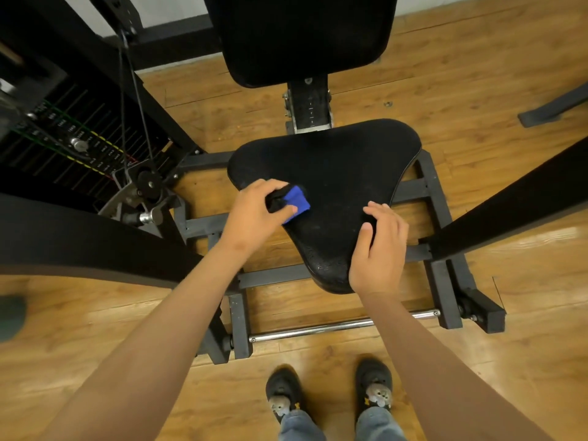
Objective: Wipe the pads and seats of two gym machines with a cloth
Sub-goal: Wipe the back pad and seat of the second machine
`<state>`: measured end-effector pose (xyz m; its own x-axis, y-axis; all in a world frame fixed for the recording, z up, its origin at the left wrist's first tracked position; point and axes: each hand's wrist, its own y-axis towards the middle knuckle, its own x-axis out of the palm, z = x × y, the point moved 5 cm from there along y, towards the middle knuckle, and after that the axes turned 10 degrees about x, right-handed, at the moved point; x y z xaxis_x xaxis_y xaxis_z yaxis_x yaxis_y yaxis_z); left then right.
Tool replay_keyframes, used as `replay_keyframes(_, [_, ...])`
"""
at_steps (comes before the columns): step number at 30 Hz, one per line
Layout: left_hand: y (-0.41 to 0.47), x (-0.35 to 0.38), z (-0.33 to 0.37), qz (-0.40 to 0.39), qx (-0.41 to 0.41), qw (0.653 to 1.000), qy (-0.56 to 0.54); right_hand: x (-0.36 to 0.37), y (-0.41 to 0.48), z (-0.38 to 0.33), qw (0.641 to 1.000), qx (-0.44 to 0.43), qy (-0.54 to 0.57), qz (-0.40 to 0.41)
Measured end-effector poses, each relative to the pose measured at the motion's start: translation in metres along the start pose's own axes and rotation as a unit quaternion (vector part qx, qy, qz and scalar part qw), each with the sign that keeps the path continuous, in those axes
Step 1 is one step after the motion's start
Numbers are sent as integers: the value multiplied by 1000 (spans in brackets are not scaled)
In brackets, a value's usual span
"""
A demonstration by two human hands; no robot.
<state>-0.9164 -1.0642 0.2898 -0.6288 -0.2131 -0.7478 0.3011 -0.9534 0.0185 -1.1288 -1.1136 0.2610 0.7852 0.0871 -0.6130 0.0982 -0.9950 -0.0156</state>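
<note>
Wood-plank floor (461, 90) lay under black steel machine frame (436, 186). Left hand (254, 218), fingers (267, 186) clenched round blue folded cloth (297, 202), sat at left edge of black triangular padded seat (334, 160). Right hand (378, 253), fingers (378, 210) loose and empty, steadied right edge. Step needed firm overlapping strokes across seat.

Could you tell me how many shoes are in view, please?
2: the left shoe and right shoe, side by side on the wooden floor near the seat.

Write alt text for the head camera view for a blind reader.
A person's left hand grips a blue cloth on a gym machine's black seat; the right hand rests on the seat's narrow front. The back pad stands behind.
</note>
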Motion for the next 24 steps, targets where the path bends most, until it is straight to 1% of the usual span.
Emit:
replay_keyframes(3, [11,-21,-32,62,-67,995,31,1,0,0,1000,8,2,-2])
replay_keyframes(5, [19,-29,-45,86,-100,990,42,1,0,0,1000,8,1,-4])
replay_keyframes(7, [20,-29,-46,99,-117,987,40,1,0,1,1000,12,4,-3])
replay_keyframes(11, [-8,-12,-29,125,-127,984,-17,-1,0,1,999,25,38,8])
replay_keyframes(13, [-24,3,-12,113,-107,987,-33,-1,1,3,997,46,67,8])
replay_keyframes(16, [-39,18,12,75,-66,995,-31,0,1,11,988,104,109,25])
replay_keyframes(18, [-43,21,29,31,-44,998,-25,0,-1,16,977,149,148,42])
replay_keyframes(20, [-43,27,49,-25,-16,999,-17,1,-3,20,967,179,177,39])
replay_keyframes(22, [-41,38,69,-70,14,997,-20,1,-4,21,969,179,170,18])
replay_keyframes(24, [-35,49,85,-81,34,996,-19,1,-4,22,973,166,159,-14])
